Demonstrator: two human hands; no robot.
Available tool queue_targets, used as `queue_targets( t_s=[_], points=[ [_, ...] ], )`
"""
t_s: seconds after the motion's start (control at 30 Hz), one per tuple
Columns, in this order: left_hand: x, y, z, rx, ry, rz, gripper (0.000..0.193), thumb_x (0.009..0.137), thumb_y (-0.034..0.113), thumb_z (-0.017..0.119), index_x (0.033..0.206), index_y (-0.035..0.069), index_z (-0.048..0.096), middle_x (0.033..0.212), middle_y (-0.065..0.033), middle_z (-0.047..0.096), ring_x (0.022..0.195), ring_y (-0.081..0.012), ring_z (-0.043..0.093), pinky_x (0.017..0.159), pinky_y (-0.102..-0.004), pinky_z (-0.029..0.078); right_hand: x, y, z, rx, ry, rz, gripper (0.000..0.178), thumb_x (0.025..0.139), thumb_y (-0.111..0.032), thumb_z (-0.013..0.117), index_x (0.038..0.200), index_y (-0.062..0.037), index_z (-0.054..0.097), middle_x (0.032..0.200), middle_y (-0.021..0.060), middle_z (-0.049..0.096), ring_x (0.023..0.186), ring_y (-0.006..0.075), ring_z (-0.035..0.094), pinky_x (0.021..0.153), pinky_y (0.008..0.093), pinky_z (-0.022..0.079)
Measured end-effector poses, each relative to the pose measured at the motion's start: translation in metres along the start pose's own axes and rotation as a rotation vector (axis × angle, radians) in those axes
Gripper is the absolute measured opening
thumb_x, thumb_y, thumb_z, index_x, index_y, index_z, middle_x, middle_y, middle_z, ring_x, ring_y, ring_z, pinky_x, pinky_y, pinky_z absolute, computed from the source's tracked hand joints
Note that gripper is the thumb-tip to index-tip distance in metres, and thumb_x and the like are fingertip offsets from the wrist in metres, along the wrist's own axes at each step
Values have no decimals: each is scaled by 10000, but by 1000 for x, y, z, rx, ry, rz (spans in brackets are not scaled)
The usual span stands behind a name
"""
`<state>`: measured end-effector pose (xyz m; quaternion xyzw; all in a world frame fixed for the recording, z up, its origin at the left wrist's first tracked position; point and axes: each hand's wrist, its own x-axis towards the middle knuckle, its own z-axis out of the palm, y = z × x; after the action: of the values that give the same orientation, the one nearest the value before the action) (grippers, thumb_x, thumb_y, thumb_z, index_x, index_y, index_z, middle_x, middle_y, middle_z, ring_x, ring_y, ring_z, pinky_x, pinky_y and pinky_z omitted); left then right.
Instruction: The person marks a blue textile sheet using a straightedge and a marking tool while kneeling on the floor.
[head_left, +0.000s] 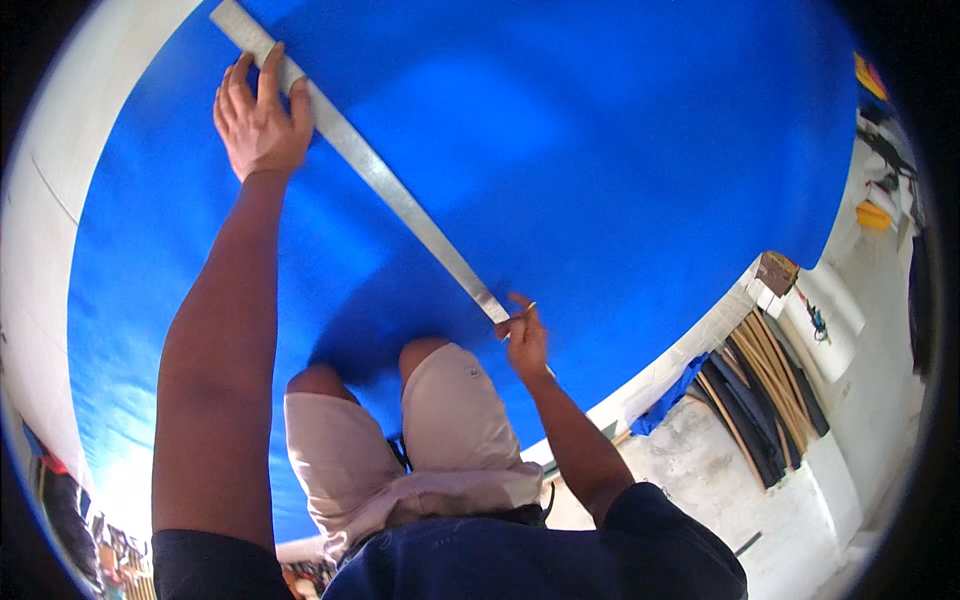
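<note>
A long flat metal ruler (385,185) lies slantwise across a large spread of blue fabric (640,200), from the upper left down toward the middle. Spread over the ruler's far end is my left hand (262,122), its fingers stretched out and the tips touching the metal. At the near end my right hand (525,338) has its fingers closed, with the thumb and fingertips at the ruler's tip. Whether anything small is also pinched there I cannot make out. My bare knees rest on the fabric below the ruler.
Past the fabric's right edge stand several rolls of material (765,385) in dark and tan colours, with a crumpled blue cloth (665,400) beside them. A small brown block (777,272) sits above the rolls. A pale surface (40,200) borders the fabric on the left.
</note>
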<state>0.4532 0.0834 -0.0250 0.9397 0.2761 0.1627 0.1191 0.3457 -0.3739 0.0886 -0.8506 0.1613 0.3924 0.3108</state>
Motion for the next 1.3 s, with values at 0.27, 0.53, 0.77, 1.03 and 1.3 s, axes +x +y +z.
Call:
queue_targets(
  t_s=[0.27,0.53,0.77,1.03,1.3],
  points=[
    [2,-32,2,-19,-85,55,495,935,404,568,1399,233,538,1504,-135,405,1445,-354,296,1194,-518,192,-14,68,16,-290,177,-363,332,920,-86,557,1245,-28,588,1104,218,629,1016,359,625,854,415,518],
    [-117,-100,-88,263,-319,12,600,974,459,553,1495,192,427,1575,-200,298,1459,-425,264,1189,-559,203,-37,123,0,-437,363,-333,535,846,-244,748,1321,-97,552,1335,193,523,1232,401,504,1010,496,451],
    [-220,-144,-167,30,-512,-342,630,944,331,632,1477,84,402,1546,-274,275,1418,-455,307,1139,-508,333,-29,133,-7,-518,171,-340,415,758,-228,824,1091,-98,614,1104,143,569,1081,376,542,894,480,473],
    [-398,-180,-270,10,-665,-618,495,874,322,694,1229,-10,602,1255,-253,580,1253,-392,483,1082,-464,388,-16,128,-13,-530,49,-390,328,786,-248,804,973,-88,588,979,150,594,978,388,577,829,498,479],
    [-544,-167,-344,4,-935,-919,543,877,436,663,1210,8,637,1202,-251,640,1165,-406,593,1024,-460,460,-7,137,-3,-433,108,-572,425,846,-338,757,1068,-31,563,969,207,636,970,419,605,836,508,483]
  ],
)
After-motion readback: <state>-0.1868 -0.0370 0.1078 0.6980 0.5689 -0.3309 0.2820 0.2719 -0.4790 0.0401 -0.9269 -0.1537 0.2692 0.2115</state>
